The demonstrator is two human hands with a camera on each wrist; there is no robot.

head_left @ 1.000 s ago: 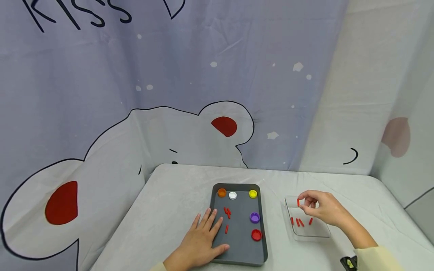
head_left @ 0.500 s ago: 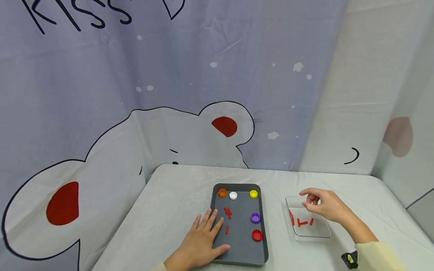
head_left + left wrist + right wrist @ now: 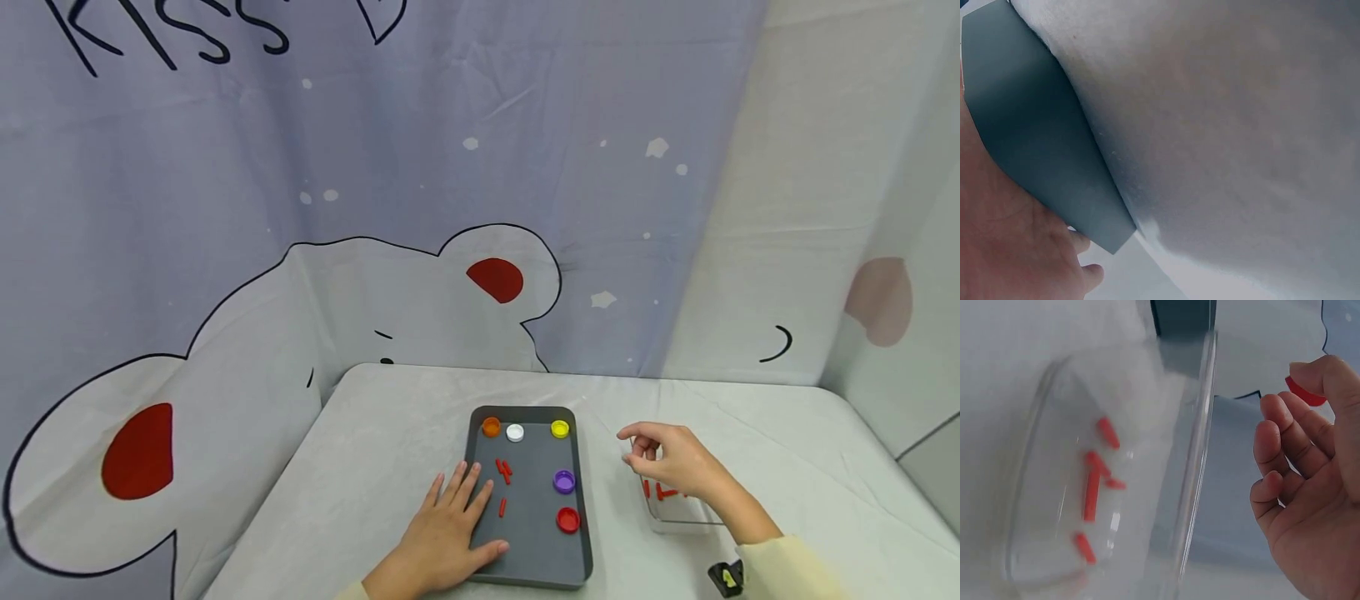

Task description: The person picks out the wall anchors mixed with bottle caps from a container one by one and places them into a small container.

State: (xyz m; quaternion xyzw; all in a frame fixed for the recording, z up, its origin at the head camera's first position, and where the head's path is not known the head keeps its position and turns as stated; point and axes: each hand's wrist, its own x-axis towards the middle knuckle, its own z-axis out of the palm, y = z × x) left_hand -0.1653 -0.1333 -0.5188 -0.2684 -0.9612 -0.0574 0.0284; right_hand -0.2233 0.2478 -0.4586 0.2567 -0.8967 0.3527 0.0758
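My left hand (image 3: pixel 442 537) rests with spread fingers on the left rim of a dark grey tray (image 3: pixel 536 554). Several short red sticks lie on the tray, one red stick (image 3: pixel 502 507) just right of the fingers. Over the left side of a clear plastic box (image 3: pixel 678 527) hovers my right hand (image 3: pixel 671 458), its fingers loosely bent and holding nothing. In the right wrist view, several red sticks (image 3: pixel 1091 494) lie at the bottom of the box, with that hand above its rim. From the head view, the hand hides part of the box.
Small round caps stand on the tray: orange (image 3: pixel 491 427), white (image 3: pixel 514 432) and yellow (image 3: pixel 559 428) along the far end, purple (image 3: pixel 564 481) and red (image 3: pixel 567 520) down the right side. A white cloth (image 3: pixel 397 433) covers the table, and a printed curtain (image 3: pixel 420 150) hangs behind.
My right hand pinched a red stick one second ago, then let it go into the box. Since then it has moved left across the box. My left hand has stayed put.
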